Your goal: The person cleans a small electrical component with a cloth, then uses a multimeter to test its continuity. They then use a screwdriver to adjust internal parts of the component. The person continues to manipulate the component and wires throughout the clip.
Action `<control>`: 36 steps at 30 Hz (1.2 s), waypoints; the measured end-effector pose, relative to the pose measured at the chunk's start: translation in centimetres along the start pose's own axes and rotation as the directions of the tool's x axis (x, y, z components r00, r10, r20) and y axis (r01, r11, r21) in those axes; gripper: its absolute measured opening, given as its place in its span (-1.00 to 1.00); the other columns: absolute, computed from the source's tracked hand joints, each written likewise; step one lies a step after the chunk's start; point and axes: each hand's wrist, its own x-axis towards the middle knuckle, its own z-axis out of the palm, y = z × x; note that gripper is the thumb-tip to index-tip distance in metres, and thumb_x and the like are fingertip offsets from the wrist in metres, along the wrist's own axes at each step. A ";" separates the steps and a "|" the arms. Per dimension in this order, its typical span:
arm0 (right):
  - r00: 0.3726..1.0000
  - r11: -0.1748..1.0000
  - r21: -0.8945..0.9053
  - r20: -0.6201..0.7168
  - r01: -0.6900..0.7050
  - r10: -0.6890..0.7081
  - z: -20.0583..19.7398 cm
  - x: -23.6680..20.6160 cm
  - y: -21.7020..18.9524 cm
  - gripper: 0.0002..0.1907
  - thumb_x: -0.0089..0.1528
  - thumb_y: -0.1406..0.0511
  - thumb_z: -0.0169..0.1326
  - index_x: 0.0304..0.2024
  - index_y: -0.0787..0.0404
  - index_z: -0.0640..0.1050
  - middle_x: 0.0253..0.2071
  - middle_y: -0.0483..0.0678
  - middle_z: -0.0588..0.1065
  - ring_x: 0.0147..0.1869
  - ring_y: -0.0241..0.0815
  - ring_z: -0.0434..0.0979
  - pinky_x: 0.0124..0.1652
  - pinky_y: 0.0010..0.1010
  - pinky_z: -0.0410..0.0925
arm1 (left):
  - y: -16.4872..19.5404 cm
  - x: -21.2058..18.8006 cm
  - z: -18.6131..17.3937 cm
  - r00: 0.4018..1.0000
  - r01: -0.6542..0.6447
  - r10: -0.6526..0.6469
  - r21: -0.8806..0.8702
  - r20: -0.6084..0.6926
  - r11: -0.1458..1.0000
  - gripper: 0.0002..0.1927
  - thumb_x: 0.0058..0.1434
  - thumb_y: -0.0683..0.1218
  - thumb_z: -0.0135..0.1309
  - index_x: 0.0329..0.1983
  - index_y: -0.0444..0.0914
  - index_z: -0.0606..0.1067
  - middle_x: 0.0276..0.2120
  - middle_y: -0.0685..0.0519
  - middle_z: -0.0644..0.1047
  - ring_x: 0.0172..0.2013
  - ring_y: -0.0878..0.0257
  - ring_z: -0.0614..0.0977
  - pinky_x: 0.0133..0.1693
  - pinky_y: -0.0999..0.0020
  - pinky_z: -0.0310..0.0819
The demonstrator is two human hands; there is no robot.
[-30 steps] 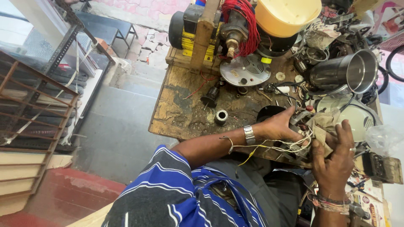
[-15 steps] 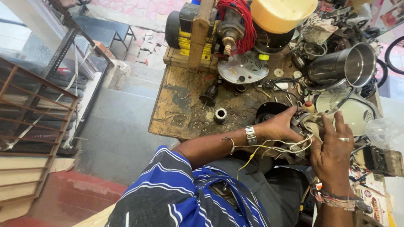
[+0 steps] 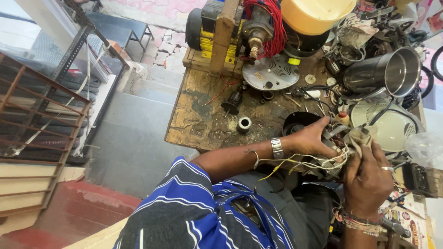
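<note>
**Small motor part with loose wires held in both hands**

The small motor part (image 3: 334, 154) sat between the person's two hands, just above the lap and at the near edge of the wooden workbench (image 3: 198, 120). White and yellow wires (image 3: 295, 162) hung out of it toward the blue striped shirt (image 3: 194, 212). The left hand (image 3: 311, 138), with a metal watch (image 3: 277, 148) on its wrist, curled its fingers around the far side of the part, likely to keep it from turning. The right hand (image 3: 367, 177) pressed a dirty cloth (image 3: 360, 136) against the top with fingers bent and close together, as if rubbing it clean. A ring showed on one finger, and thread bands (image 3: 355, 221) wrapped that wrist.

A little farther off, a short metal ring piece (image 3: 243, 124) stood alone on the bench. Beside the hands lay a white round cover (image 3: 392, 127) with a black cable across it. Past that lay a round grey plate with slots (image 3: 270, 71) and a shiny steel jar (image 3: 383, 74) on its side. At the far edge stood a motor with red wire coils (image 3: 263, 25) and a yellow bowl-shaped tub (image 3: 316, 14), kept out of the way.
</note>
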 end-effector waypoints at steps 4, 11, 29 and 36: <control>0.999 0.999 -0.050 0.052 0.004 -0.001 -0.1 0.2 0.2 -0.84 0.49 0.37 0.15 0.11 0.24 0.56 0.26 0.23 0.51 0.34 0.12 0.53 0.32 -0.16 0.37 | 0.7 0.0 -0.5 1.000 -0.014 0.015 -0.025 0.017 1.000 0.12 -0.17 0.03 0.40 0.47 -0.27 0.14 0.06 -0.16 0.56 0.01 0.14 0.62 0.07 0.28 0.52; 1.000 0.989 -0.146 0.022 -0.010 0.013 0.5 0.0 -0.9 -0.83 0.47 0.40 0.16 0.11 0.21 0.55 0.37 0.23 0.45 0.29 0.13 0.40 0.36 -0.12 0.24 | 1.0 -0.6 -0.5 0.998 0.062 -0.062 0.047 -0.003 0.997 0.06 -0.12 -0.03 0.40 0.45 -0.26 0.16 0.06 -0.13 0.56 0.04 0.15 0.61 0.09 0.28 0.50; 0.990 0.987 0.132 -0.090 -0.095 0.108 0.6 0.0 -2.4 -0.73 0.46 0.50 0.13 0.21 0.28 0.57 0.38 0.24 0.42 0.41 0.15 0.48 0.33 -0.21 0.37 | -2.1 1.1 0.1 0.999 0.005 0.007 -0.243 0.049 0.970 0.10 -0.14 -0.11 0.42 0.46 -0.35 0.12 0.03 -0.11 0.54 0.00 0.20 0.59 0.06 0.33 0.53; 0.995 0.982 0.162 -0.011 -0.100 0.103 -0.6 1.8 -3.5 -0.73 0.45 0.41 0.16 0.22 0.25 0.56 0.41 0.24 0.37 0.46 0.15 0.37 0.39 -0.15 0.22 | -1.6 1.1 0.0 0.997 0.043 -0.032 -0.157 0.066 0.987 0.06 -0.17 -0.08 0.44 0.40 -0.38 0.19 0.02 -0.17 0.55 -0.05 0.17 0.62 0.02 0.30 0.57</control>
